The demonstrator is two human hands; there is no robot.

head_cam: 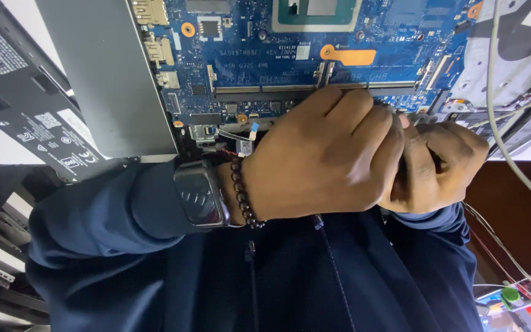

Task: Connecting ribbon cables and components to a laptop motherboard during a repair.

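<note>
My left hand (324, 157), with a dark smartwatch (201, 195) and a bead bracelet (242, 193) at the wrist, is curled shut over the near edge of a blue laptop motherboard (290, 55). My right hand (440, 166) is a closed fist pressed against the left hand's fingers. Both hands lie just below the long memory slots (265, 89). Whatever may be inside the fists is hidden. Dark blue sleeves cover both arms.
A grey metal panel (109, 74) lies left of the board, and a black battery with labels (29, 117) is further left. A silver drive bracket (511, 55) and white cables (511, 160) sit at the right. Coloured items (523, 304) are at the bottom right.
</note>
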